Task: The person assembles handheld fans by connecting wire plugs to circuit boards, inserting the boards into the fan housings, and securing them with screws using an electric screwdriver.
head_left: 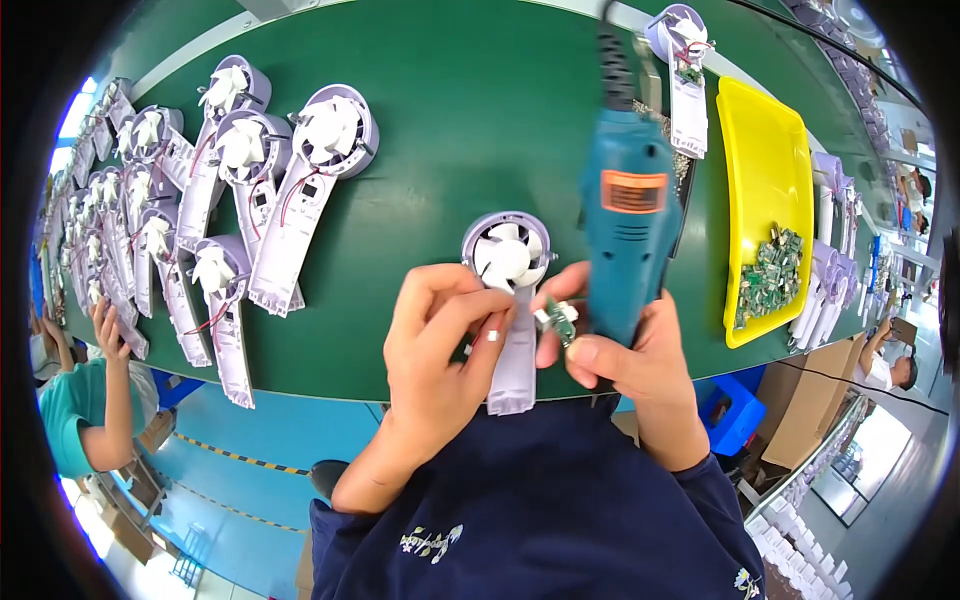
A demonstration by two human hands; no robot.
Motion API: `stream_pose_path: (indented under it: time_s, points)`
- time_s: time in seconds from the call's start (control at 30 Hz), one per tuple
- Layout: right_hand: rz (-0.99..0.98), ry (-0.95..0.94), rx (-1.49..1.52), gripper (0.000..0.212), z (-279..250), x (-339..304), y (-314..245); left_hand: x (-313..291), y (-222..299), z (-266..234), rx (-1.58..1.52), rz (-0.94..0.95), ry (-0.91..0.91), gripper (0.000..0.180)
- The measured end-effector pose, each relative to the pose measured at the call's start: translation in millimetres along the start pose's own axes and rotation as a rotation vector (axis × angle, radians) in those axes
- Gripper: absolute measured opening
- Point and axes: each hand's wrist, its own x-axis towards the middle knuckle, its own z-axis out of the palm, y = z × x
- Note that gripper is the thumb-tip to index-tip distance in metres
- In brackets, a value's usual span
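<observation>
A white handheld fan half-shell (pixel 513 365) with a lilac ring and white blades lies on the green table in front of me. My left hand (pixel 445 345) is over its left side, thumb and fingers pinched together near a small white connector (pixel 492 336). My right hand (pixel 645 365) pinches a small green circuit board (pixel 562 322) between thumb and fingers, beside the fan's handle. A teal electric screwdriver (pixel 630 230) stands upright at the right hand, its lower end lying within the hand; its cord runs upward. The screwdriver's tip is hidden.
Several similar open fans (pixel 330 130) with red wires lie at the left. Another fan (pixel 688 100) lies at the far right, beside a yellow tray (pixel 733 200) holding many green circuit boards (pixel 770 275). Lilac fan shells are beyond the tray. A co-worker's hand (pixel 108 328) is at the left.
</observation>
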Motion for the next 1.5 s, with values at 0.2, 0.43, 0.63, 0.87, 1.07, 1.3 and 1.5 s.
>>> stream_pose_path:
  time_s: [0.2,0.43,0.63,0.87,1.07,1.3,1.5]
  points:
    - [-0.05,0.288,-0.47,0.04,-9.7,-9.7,0.5,-8.1,-4.6,4.9,-0.206,-0.185,0.156,0.019]
    - [-0.184,0.266,-0.7,0.039,2.6,-11.4,21.3,-9.2,-14.4,0.1,-0.255,-0.216,0.137,0.017]
    - [-0.32,0.098,-0.911,0.047,2.9,-10.0,16.4,-4.1,-8.1,-6.6,-0.128,-0.197,0.059,0.019]
    - [-0.353,0.166,-0.953,0.039,14.1,-3.2,22.3,-4.7,-8.5,-7.8,-0.086,-0.162,0.027,0.021]
    - [-0.417,0.074,-0.977,0.044,12.5,0.0,19.2,-7.5,-13.1,-7.7,-0.039,-0.135,0.011,0.024]
    - [-0.133,0.417,-0.574,0.029,9.4,-11.1,24.7,-2.5,-11.1,-4.4,-0.116,-0.124,-0.005,0.019]
    - [-0.041,0.402,-0.472,0.031,14.2,-2.5,29.4,-7.1,-16.6,-7.6,-0.111,-0.035,-0.103,0.024]
